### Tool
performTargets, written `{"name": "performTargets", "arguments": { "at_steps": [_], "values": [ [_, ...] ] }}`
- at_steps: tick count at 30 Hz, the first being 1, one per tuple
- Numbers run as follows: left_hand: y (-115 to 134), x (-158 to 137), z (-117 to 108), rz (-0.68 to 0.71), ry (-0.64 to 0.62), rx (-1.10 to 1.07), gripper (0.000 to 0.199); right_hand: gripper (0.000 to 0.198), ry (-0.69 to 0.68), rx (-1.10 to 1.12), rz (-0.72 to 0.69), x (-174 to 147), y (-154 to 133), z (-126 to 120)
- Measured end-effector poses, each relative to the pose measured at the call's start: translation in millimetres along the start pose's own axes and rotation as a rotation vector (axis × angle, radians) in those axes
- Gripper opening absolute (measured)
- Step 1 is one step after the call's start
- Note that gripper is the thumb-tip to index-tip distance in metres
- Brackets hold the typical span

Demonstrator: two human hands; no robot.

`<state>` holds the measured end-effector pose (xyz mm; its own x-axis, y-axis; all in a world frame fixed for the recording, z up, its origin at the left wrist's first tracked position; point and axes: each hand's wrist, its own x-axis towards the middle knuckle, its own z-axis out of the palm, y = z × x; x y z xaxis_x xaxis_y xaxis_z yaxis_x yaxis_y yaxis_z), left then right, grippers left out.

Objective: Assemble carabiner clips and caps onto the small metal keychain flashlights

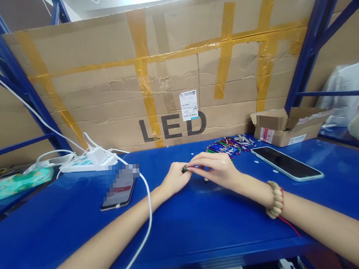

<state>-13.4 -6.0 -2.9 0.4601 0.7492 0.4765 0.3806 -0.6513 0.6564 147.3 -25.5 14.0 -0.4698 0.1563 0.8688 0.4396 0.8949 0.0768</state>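
My left fingers [179, 176] grip a small dark-green piece [184, 169] over the tabletop [179, 228]; right fingers [204, 162] meet its exposed end, pinch uncertain. Technique: brace left firmly, press lightly and squarely with right.

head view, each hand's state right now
Left hand: closed, holding a small dark-green item.
Right hand: fingertips at the item; whether they grip it cannot be told.

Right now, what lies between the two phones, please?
A cable, the left hand, a green piece and the right hand lie there, in the head view.
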Motion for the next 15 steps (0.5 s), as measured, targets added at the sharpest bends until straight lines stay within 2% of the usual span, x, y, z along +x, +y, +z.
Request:
{"name": "performTargets", "arguments": {
  "at_steps": [6, 12, 15],
  "values": [
    [-4.9, 0.3, 0.5, -0.023, 0.036, -0.011, 0.018, 0.015, -0.070, -0.107, -0.049, -0.1, 0.4, -0.9],
    [-3.9, -0.8, -1.0, 0.001, 0.028, -0.016, 0.015, 0.023, -0.210, -0.168, 0.041, 2.2, -5.2, -4.8],
    [-0.4, -2.0, -1.8, 0.012, 0.104, 0.014, 0.021, 0.024, -0.209, -0.196, 0.059, 4.6, -7.9, -8.5]
  ]
}}
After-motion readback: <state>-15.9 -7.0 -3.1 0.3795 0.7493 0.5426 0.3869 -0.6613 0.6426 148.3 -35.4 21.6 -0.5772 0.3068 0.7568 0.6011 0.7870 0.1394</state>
